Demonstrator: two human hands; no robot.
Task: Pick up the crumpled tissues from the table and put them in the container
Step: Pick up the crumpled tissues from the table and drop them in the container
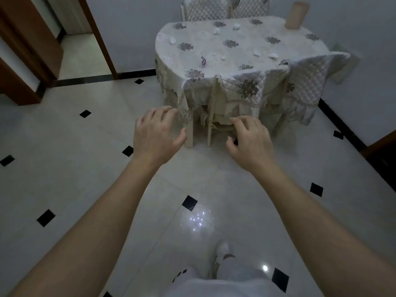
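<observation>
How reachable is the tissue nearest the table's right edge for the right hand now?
Probably not yet. The right hand hangs open, short of the table, and a covered chair stands between. Nothing covers the tissue; a step closer should do.

The tablecloth (242, 52) is creamy white with grey-mauve flower clusters scattered over it; the tissues (216, 30) on it are plain white, a small scrap (203, 61) near its front edge is purple, and the container (296, 15) at the far corner is dull beige. The chair covers (308, 82) are off-white too, quilted in a diamond pattern with the same greyish flowers. The floor (85, 168) is glossy pale tile set with small black diamonds and edged by a black skirting strip (102, 79), the walls (137, 28) are pale grey-white, and the door frame (100, 39) is reddish-brown wood.
</observation>
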